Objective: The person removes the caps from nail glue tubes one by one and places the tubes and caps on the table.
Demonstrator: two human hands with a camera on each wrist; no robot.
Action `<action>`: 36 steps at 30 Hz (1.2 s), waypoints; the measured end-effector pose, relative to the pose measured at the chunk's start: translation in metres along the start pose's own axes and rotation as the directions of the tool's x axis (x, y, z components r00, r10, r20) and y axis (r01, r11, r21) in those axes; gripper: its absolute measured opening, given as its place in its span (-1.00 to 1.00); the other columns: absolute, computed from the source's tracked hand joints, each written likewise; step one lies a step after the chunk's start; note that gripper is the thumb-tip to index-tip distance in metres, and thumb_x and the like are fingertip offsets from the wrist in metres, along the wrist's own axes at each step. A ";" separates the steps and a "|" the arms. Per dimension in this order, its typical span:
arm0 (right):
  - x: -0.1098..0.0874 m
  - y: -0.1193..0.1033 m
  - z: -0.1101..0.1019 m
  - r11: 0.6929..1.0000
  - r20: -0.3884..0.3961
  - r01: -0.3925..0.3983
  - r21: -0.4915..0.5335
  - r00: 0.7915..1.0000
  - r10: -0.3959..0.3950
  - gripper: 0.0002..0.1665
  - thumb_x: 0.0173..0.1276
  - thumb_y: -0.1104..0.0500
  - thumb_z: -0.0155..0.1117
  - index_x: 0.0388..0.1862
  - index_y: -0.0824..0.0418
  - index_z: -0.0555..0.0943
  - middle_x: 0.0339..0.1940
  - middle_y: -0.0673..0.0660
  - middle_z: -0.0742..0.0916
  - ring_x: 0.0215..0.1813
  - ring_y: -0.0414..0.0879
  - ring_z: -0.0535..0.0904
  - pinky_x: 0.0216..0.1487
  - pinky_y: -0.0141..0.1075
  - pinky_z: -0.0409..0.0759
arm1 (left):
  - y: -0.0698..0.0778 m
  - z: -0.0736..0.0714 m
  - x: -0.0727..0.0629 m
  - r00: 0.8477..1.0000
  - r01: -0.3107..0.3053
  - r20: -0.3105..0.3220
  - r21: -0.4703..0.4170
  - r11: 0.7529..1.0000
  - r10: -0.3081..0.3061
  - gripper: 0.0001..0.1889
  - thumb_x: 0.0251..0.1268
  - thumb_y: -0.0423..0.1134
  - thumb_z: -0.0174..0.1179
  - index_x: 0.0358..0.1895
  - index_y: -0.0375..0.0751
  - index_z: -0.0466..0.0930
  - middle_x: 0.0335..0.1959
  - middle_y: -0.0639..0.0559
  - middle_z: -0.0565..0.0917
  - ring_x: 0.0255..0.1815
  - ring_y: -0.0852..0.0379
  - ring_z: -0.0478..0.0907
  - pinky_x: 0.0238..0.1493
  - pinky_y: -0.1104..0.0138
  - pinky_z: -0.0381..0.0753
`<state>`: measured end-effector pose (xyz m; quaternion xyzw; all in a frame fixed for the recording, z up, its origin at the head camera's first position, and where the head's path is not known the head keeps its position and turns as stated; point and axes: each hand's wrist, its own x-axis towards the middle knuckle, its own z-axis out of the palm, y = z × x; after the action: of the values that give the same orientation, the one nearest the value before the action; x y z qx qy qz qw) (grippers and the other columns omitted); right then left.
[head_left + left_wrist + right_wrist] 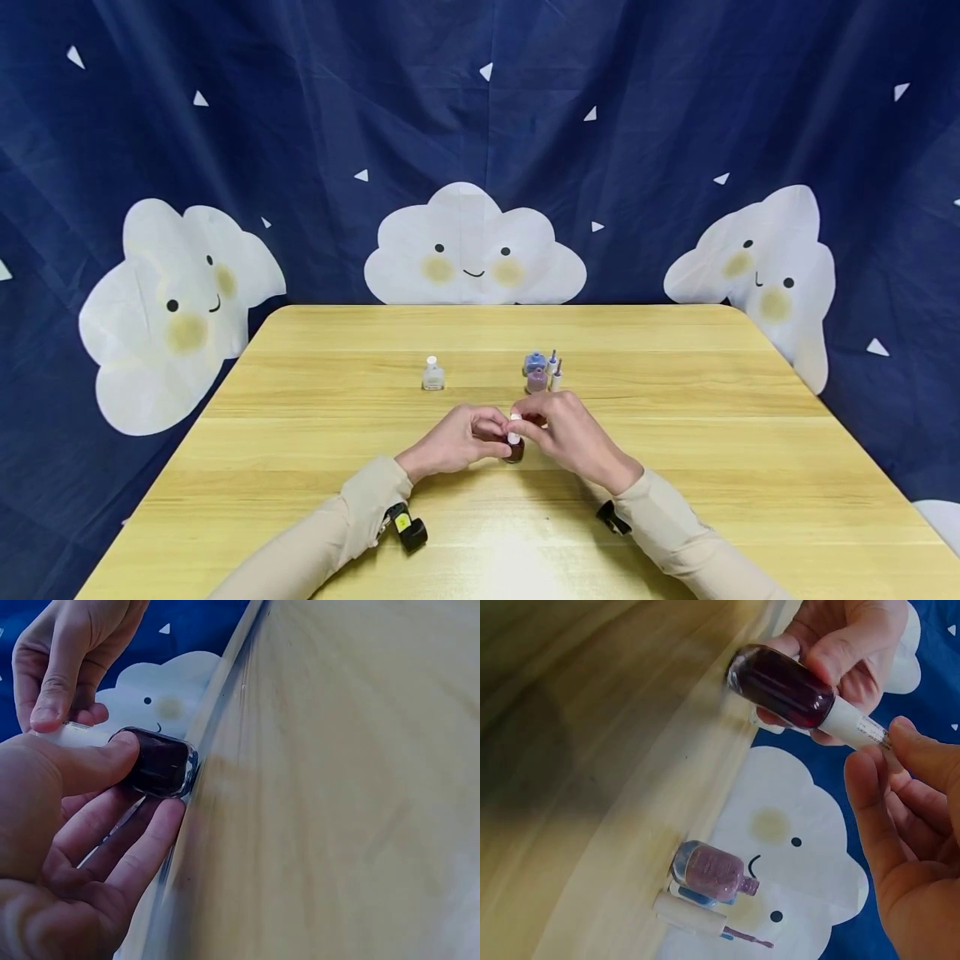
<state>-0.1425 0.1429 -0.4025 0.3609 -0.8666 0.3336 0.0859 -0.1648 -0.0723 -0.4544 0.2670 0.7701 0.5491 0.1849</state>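
A nail polish bottle (784,686) of dark red polish stands on the table between the two hands, its white cap (851,724) on top. My left hand (459,440) grips the glass body between thumb and fingers, as the left wrist view shows up close. With thumb and fingertips, my right hand (572,435) pinches the upper end of the cap. Just beyond the right hand are an uncapped purple polish bottle (716,871) and an uncapped blue polish bottle (535,362). Beside them, two white brush caps (556,381) stand with their brushes pointing up.
A clear polish bottle (432,378) with a white cap stands farther back on the left. All of this is on a light wooden table (300,375). Behind its far edge hangs a dark blue curtain (420,100) with white clouds.
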 end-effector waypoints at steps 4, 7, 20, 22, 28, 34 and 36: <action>0.000 0.001 -0.001 0.999 0.018 -0.028 0.022 0.999 0.027 -0.95 0.37 0.20 0.43 -0.26 0.15 0.77 -0.39 -0.04 0.79 -0.38 -0.35 0.63 -0.29 -0.45 0.66 | 0.000 0.001 0.000 1.000 0.003 -0.009 0.000 1.000 -0.003 -0.76 0.24 -0.35 0.43 -0.04 -0.22 0.69 -0.09 -0.01 0.82 -0.06 0.16 0.75 0.32 0.05 0.52; 0.000 0.002 -0.002 0.995 0.029 -0.086 0.042 0.996 0.085 -0.92 0.35 0.16 0.46 -0.25 0.14 0.76 -0.38 -0.08 0.79 -0.34 -0.34 0.67 -0.24 -0.45 0.68 | -0.001 0.001 0.000 1.000 0.002 -0.011 -0.003 1.000 -0.002 -0.76 0.22 -0.35 0.44 -0.05 -0.21 0.70 -0.11 -0.01 0.82 -0.07 0.16 0.75 0.31 0.06 0.52; 0.000 0.000 -0.003 0.981 0.017 -0.184 0.067 0.983 0.183 -0.82 0.26 0.08 0.55 -0.34 0.11 0.71 -0.47 -0.15 0.73 -0.41 -0.37 0.61 -0.29 -0.44 0.67 | -0.002 0.001 0.001 1.000 0.015 -0.008 -0.045 0.999 -0.015 -0.76 0.18 -0.37 0.47 -0.09 -0.22 0.70 -0.14 -0.05 0.82 -0.11 0.13 0.76 0.14 0.24 0.61; 0.000 -0.001 -0.004 0.982 0.021 -0.176 0.065 0.984 0.175 -0.84 0.27 0.10 0.54 -0.34 0.11 0.71 -0.48 -0.15 0.72 -0.43 -0.38 0.60 -0.33 -0.43 0.66 | -0.003 0.001 0.000 1.000 0.021 -0.010 -0.033 0.999 -0.021 -0.76 0.18 -0.36 0.47 -0.08 -0.20 0.71 -0.14 -0.04 0.82 -0.11 0.13 0.75 0.15 0.23 0.61; 0.000 -0.002 -0.009 0.990 0.055 -0.126 0.068 0.991 0.122 -0.92 0.34 0.15 0.48 -0.29 0.11 0.72 -0.43 -0.14 0.75 -0.41 -0.38 0.61 -0.33 -0.43 0.65 | -0.002 0.001 0.000 1.000 0.016 -0.012 -0.012 1.000 -0.016 -0.76 0.21 -0.32 0.47 -0.07 -0.17 0.72 -0.13 -0.01 0.82 -0.09 0.15 0.74 0.20 0.19 0.59; 0.000 -0.001 -0.014 0.996 0.104 -0.068 0.050 0.993 0.062 -0.94 0.41 0.15 0.41 -0.25 0.11 0.74 -0.35 -0.14 0.76 -0.32 -0.36 0.65 -0.26 -0.41 0.67 | -0.003 0.002 0.001 1.000 0.002 -0.005 -0.023 1.000 -0.002 -0.79 0.21 -0.33 0.46 -0.10 -0.21 0.72 -0.14 -0.04 0.82 -0.11 0.15 0.73 0.16 0.28 0.61; 0.001 -0.001 -0.014 0.994 0.120 -0.087 0.061 0.990 0.079 -0.95 0.41 0.14 0.41 -0.26 0.07 0.73 -0.36 -0.15 0.75 -0.31 -0.36 0.65 -0.23 -0.41 0.68 | -0.003 0.002 0.001 1.000 0.001 -0.004 -0.031 1.000 -0.001 -0.79 0.21 -0.34 0.46 -0.10 -0.22 0.72 -0.14 -0.05 0.81 -0.11 0.15 0.73 0.12 0.32 0.62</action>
<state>-0.1435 0.1512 -0.3909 0.3460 -0.8730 0.3437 0.0088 -0.1652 -0.0708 -0.4575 0.2627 0.7619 0.5613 0.1879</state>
